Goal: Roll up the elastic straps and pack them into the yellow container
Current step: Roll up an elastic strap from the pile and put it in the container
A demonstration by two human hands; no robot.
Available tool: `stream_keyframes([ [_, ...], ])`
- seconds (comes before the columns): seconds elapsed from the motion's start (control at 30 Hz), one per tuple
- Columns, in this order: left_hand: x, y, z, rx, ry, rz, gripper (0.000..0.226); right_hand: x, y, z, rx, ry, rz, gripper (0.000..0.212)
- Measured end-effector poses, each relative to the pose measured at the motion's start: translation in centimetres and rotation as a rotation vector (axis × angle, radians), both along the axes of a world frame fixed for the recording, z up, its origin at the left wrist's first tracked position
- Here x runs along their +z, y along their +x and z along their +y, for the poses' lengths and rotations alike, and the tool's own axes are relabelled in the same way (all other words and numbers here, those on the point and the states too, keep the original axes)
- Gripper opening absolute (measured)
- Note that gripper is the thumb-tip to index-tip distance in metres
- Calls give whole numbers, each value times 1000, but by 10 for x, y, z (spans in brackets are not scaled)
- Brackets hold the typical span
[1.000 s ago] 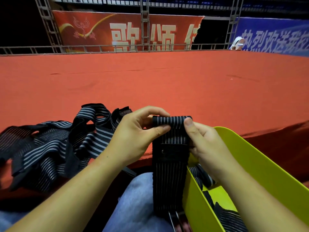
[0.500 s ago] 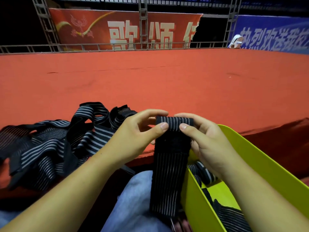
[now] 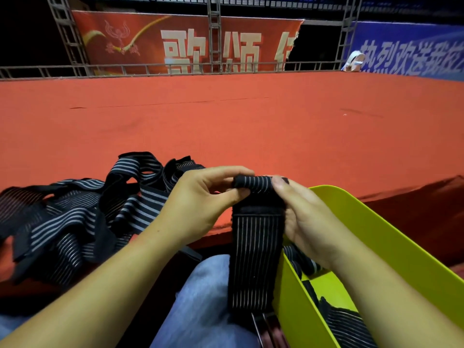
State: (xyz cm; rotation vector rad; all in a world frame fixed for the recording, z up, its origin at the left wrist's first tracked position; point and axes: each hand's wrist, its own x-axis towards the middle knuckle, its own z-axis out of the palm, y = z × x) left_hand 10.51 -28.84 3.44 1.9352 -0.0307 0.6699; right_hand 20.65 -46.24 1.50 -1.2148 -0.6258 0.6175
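A black elastic strap point(image 3: 254, 257) with thin grey stripes hangs down over my lap, its top end curled into a small roll. My left hand point(image 3: 200, 204) pinches the roll's left end between thumb and fingers. My right hand point(image 3: 303, 219) grips the roll's right end, thumb on top. Beside my right forearm stands the yellow container point(image 3: 391, 249), with rolled striped straps point(image 3: 334, 320) inside it. A tangled pile of loose straps point(image 3: 75, 219) lies on the red surface to the left, apart from both hands.
The red carpeted platform point(image 3: 226, 121) stretches ahead to a metal railing point(image 3: 150, 69) and banners. Its near edge runs just behind my hands. My knee in blue jeans point(image 3: 198, 305) sits under the hanging strap.
The strap's top end has been turned over into a thicker roll, and both hands have shifted their fingers around it. The hanging length looks slightly shorter.
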Motion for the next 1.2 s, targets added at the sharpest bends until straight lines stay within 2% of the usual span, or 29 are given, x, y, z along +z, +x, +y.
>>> stream_keyframes([
  [0.1,-4,0,-3,-26,86,-15,37,-4,3,1,-29,-62,11,56],
  [0.23,-6,1,-1,-40,105,22,38,-4,6,-1,-48,-80,-34,48],
  [0.3,-4,-2,0,-89,35,125,42,-4,8,-4,-52,-65,-59,42],
  [0.37,-3,-3,-2,-148,-122,227,39,-5,10,-6,-55,-61,-84,34],
  [0.43,-4,-2,-2,-180,-266,254,42,-5,11,-7,-55,-70,-117,23],
  [0.5,-4,0,-3,-172,-293,254,49,-4,10,-8,-52,-84,-151,20],
  [0.73,-3,-3,-4,-100,-60,174,20,-2,7,-7,14,-85,-63,26],
  [0.83,-3,-3,-2,-54,28,123,24,1,4,-4,58,-84,39,38],
  [1.0,-9,0,4,6,160,83,34,-1,4,-2,98,-115,102,53],
  [1.07,-11,0,3,15,200,64,36,-1,4,-3,80,-105,128,53],
  [1.2,-12,-3,1,-15,172,75,39,-2,5,-4,38,-88,91,39],
])
